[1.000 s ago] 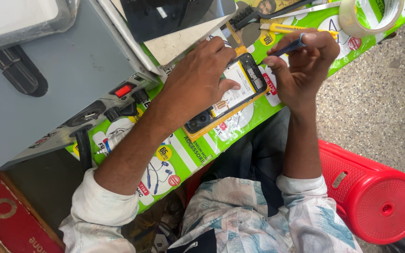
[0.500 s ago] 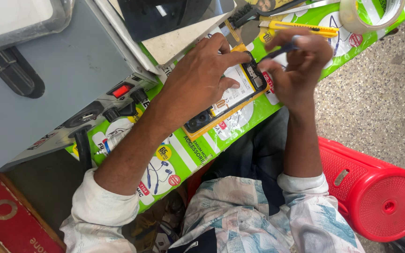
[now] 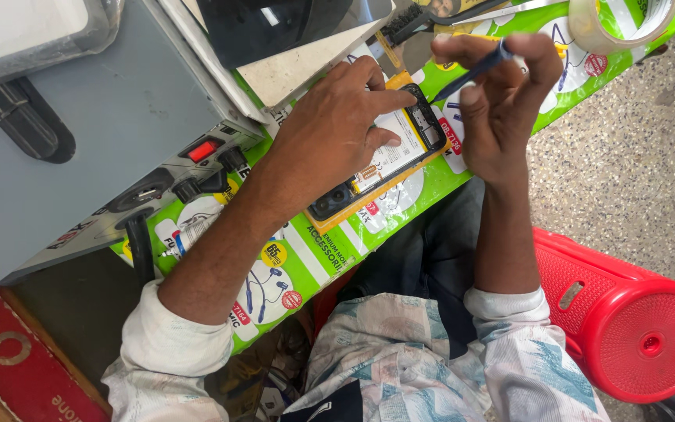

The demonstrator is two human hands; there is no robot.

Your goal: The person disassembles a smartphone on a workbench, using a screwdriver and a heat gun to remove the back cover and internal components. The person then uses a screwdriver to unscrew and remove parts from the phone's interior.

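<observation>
Opened phone (image 3: 388,160) pinned under left hand (image 3: 336,129), at four o'clock; right hand (image 3: 501,94) pinching blue tool (image 3: 474,72) at two o'clock.

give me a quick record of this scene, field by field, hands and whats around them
left hand: left hand presses down on the opened phone
right hand: right hand pinches a thin dark blue tool above the phone's top end
phone: back cover off, white battery exposed, lying on the green printed mat
left of phone: grey metal power unit with a red switch
top right: tape roll
floor: red plastic stool
</observation>
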